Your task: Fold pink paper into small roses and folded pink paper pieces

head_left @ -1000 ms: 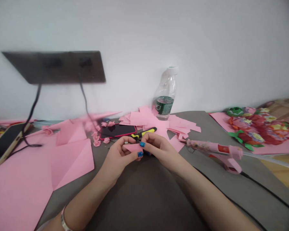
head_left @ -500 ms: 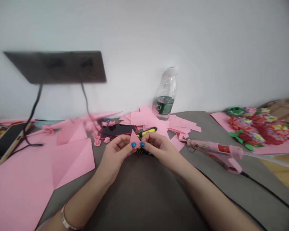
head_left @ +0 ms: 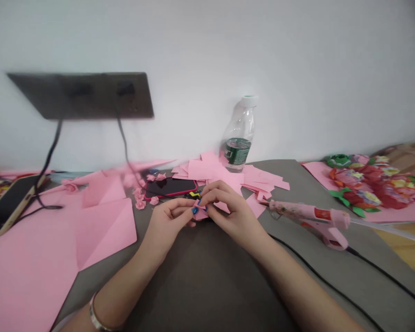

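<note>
Two hands on one paper piece (head_left: 201,214), held over the grey mat (head_left: 207,276).
My left hand (head_left: 169,221) and right hand (head_left: 230,214) meet fingertip to fingertip, both closed on the paper piece, which is folded small and sits low above the mat, just in front of the phone (head_left: 169,186). Loose pink squares (head_left: 259,177) lie beyond, around the bottle (head_left: 240,138) at the wall (head_left: 297,69). The glue gun (head_left: 307,213) rests to my right; large pink sheets (head_left: 100,226) lie to my left.
</note>
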Motion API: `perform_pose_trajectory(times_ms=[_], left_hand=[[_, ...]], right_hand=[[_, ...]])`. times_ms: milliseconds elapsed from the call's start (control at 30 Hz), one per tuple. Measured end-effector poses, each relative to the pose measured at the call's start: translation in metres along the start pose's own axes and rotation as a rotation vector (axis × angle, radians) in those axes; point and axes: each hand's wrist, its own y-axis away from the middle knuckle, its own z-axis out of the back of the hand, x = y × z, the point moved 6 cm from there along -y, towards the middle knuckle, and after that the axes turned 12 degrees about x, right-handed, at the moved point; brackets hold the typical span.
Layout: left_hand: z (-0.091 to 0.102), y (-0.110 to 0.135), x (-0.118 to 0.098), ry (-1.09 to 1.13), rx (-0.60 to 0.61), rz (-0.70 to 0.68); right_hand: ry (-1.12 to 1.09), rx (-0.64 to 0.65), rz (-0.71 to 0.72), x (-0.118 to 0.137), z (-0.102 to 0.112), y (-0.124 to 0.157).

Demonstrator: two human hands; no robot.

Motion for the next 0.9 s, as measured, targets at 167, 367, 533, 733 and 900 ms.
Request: perform_pose_trajectory(times_ms=[167, 367, 533, 733, 900], left_hand=[[-0.0002, 0.0000, 0.0009, 0.097, -0.010, -0.012], [-0.0010, 0.0020, 0.0007, 0.120, -0.012, -0.032], [-0.0041, 0.0025, -0.0010, 0.152, 0.017, -0.030], [-0.0055, 0.0021, -0.0026, 0.172, 0.031, -0.012], [-0.0023, 0.0011, -0.0013, 0.106, 0.028, -0.035]], right_hand=[[0.017, 0.060, 0.042, 0.0010, 0.0003, -0.0004], [-0.067, 0.082, 0.043, 0.0043, 0.0007, -0.0014], [-0.073, 0.069, 0.025, 0.0036, 0.0001, -0.0008], [-0.071, 0.061, 0.029, 0.0015, -0.0006, -0.0011], [-0.138, 0.092, -0.008, 0.0044, -0.0039, -0.0008]])
